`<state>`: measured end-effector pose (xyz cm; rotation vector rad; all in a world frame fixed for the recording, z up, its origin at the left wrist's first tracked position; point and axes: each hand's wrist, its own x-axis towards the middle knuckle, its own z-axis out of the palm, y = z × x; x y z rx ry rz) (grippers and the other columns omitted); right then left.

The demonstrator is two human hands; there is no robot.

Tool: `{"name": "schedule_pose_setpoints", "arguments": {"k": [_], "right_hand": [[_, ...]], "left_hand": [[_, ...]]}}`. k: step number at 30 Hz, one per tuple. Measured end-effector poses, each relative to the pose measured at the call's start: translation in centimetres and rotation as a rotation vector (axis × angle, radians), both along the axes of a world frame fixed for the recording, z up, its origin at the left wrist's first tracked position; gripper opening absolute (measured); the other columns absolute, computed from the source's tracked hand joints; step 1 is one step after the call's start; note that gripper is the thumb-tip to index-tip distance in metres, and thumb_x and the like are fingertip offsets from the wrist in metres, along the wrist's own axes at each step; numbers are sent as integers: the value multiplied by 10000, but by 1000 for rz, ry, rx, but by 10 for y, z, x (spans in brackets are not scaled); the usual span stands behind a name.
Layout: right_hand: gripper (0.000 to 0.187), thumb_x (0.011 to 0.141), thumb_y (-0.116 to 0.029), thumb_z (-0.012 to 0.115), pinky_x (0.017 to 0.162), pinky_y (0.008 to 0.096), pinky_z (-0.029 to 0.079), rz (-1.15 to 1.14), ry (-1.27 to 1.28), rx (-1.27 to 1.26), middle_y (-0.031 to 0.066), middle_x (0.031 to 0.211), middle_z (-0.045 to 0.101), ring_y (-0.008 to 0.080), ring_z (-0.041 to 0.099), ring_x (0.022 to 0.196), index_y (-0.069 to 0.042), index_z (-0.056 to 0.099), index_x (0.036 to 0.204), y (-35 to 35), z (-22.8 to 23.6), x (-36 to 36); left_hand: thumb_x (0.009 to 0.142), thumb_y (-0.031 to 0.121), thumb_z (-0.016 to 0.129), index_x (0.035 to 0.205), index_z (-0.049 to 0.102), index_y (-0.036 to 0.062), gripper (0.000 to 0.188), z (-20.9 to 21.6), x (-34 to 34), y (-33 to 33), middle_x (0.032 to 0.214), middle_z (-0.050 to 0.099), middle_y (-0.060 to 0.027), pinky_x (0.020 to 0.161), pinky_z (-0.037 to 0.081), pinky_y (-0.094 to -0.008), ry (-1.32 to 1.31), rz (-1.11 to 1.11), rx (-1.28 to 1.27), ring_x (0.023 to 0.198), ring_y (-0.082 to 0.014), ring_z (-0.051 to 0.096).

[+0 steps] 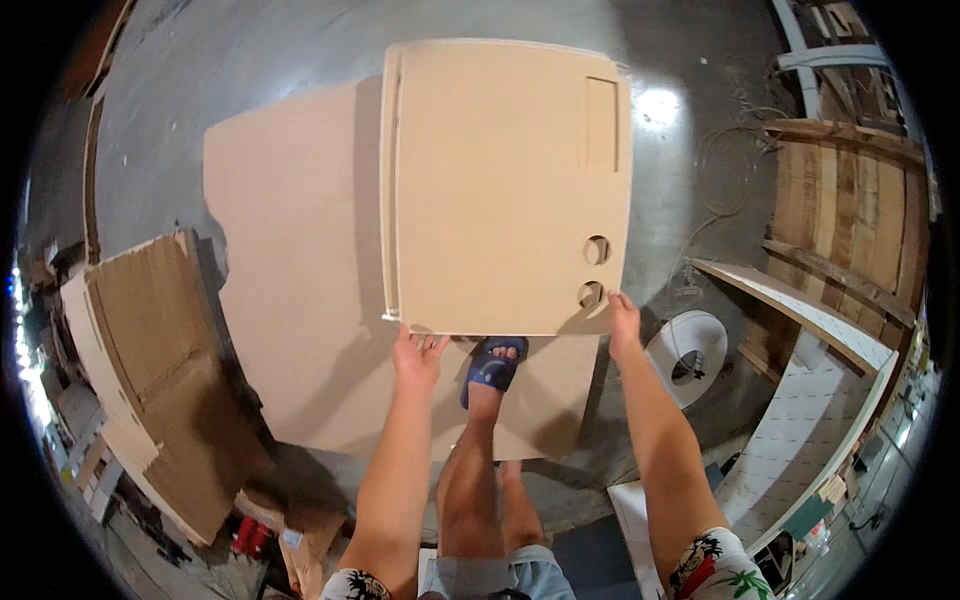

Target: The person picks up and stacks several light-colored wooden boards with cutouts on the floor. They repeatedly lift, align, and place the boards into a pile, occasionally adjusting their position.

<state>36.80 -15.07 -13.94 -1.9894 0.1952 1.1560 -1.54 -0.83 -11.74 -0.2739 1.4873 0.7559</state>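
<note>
Head view, left to right — a stack of brown offcut boards (150, 340) leans at the left edge; a large flat sheet (290, 250) lies on the concrete floor (200, 70). Above that sheet is the tan panel (505, 185), with a rectangular recess and two round holes near its right side, held by its near edge. The left hand (418, 355) is under the near-left corner, its fingers curled up around the edge; the right hand (622, 322) clasps the near-right corner beside the lower hole, fingers closed on the edge. A foot in a blue sandal (492, 365) stands just beneath the near edge, between the hands. At right — a white roll of edge tape (690, 355), a white board (800, 320) and a timber pallet (850, 220). Judged risk: the panel is gripped only along one edge, so a slip of either hand could drop that edge onto the sandalled foot, or chip a corner against the floor
</note>
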Motion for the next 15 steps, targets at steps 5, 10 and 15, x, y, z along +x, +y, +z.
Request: {"name": "schedule_pose_setpoints", "arguments": {"k": [5,10,15], "right_hand": [[556,1031,-349,637,1104,363,389,21,56,16,97,1368,633,211,558,1268,22,544,1434,0,2,3],[661,1025,-393,636,1138,399,363,15,84,17,146,1485,545,267,503,1355,40,471,1496,-13,-9,3],[558,1045,-322,593,1136,400,357,162,96,108,141,1485,545,250,499,1353,23,496,1474,-2,2,2]], "left_hand": [[1130,434,293,1586,304,63,588,6,-5,1,1655,268,-137,1216,358,-567,-80,-51,78,1519,-377,288],[1120,486,320,1616,232,46,669,1,-20,-15,1673,241,-142,1233,312,-555,-127,27,95,1521,-357,297],[1118,524,281,1621,182,-20,747,3,-28,-16,1664,272,-186,1242,310,-502,-80,56,69,1506,-339,343]]}}
